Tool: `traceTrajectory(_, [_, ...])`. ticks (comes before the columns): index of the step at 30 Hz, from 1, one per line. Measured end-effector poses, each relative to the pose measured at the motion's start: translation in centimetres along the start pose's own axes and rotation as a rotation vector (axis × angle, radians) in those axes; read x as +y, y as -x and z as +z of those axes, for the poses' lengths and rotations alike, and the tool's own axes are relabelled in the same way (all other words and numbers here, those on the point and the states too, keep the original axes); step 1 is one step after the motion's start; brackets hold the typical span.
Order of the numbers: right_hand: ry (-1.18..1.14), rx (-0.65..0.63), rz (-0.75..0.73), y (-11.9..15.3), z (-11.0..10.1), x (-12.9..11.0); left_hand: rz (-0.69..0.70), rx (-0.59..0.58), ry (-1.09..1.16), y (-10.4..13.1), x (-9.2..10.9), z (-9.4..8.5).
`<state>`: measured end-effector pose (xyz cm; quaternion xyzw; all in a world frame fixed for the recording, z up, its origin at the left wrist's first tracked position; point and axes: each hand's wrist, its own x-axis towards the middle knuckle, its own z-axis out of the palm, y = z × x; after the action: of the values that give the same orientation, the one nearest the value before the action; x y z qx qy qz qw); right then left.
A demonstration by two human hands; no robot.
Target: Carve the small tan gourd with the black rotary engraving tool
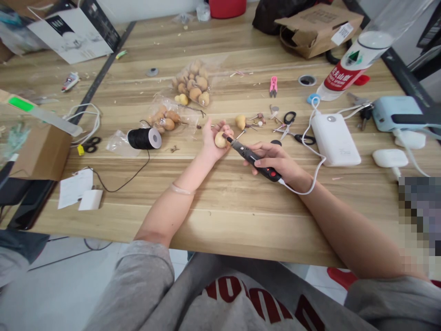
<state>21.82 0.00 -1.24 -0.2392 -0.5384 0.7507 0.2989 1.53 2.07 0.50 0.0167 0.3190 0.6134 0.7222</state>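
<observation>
My left hand (pixel 213 140) is closed around a small, round, pale-tan gourd (pixel 221 139), palm turned up over the table. In my right hand (pixel 275 161) is a black and grey rotary tool (pixel 255 161) with a lit red button. Its brownish tip meets the gourd or sits right beside it; I cannot tell which. A white cable runs from the tool's rear end toward a white power bank (pixel 336 139). Just beyond my hands lie another yellowish gourd (pixel 240 122) and several small tool bits (pixel 257 120).
Black scissors (pixel 289 128) and pink nippers (pixel 273 86) lie beyond my right hand. Clear bags of small gourds (pixel 193 82) and brown ones (pixel 165 118) lie beyond my left, near a black cord spool (pixel 143 138). A large bottle (pixel 347 69) stands at right.
</observation>
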Motion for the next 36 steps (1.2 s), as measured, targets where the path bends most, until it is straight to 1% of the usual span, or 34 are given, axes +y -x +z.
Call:
traceTrajectory(4, [-0.002,0.012,0.003,0.02,0.30,-0.23,0.004,0.014,-0.005,0.15,-0.01,0.10])
traceTrajectory(8, [0.013,-0.006,0.006,-0.01,0.56,-0.42,-0.007,-0.002,-0.005,0.00,-0.03,-0.02])
traceTrajectory(12, [-0.006,0.016,-0.001,-0.02,0.44,-0.41,0.010,-0.013,-0.003,-0.11,-0.05,-0.12])
traceTrajectory(17, [0.032,-0.021,0.024,0.05,0.43,-0.50,-0.004,-0.013,-0.020,-0.02,-0.09,-0.06])
traceTrajectory(21, [0.005,0.030,0.015,0.04,0.45,-0.41,0.013,0.014,-0.009,0.05,-0.08,0.05])
traceTrajectory(25, [0.005,0.023,0.015,0.00,0.42,-0.32,0.012,0.018,-0.024,-0.02,-0.06,0.03])
traceTrajectory(29, [0.005,0.036,0.015,0.00,0.25,-0.22,0.033,0.005,-0.026,-0.15,-0.07,-0.09])
traceTrajectory(32, [0.004,0.019,0.019,0.00,0.15,-0.16,0.022,-0.011,-0.027,-0.17,-0.07,-0.11])
traceTrajectory(36, [-0.008,0.020,0.017,0.00,0.17,-0.21,0.021,0.004,-0.031,-0.10,-0.04,-0.03])
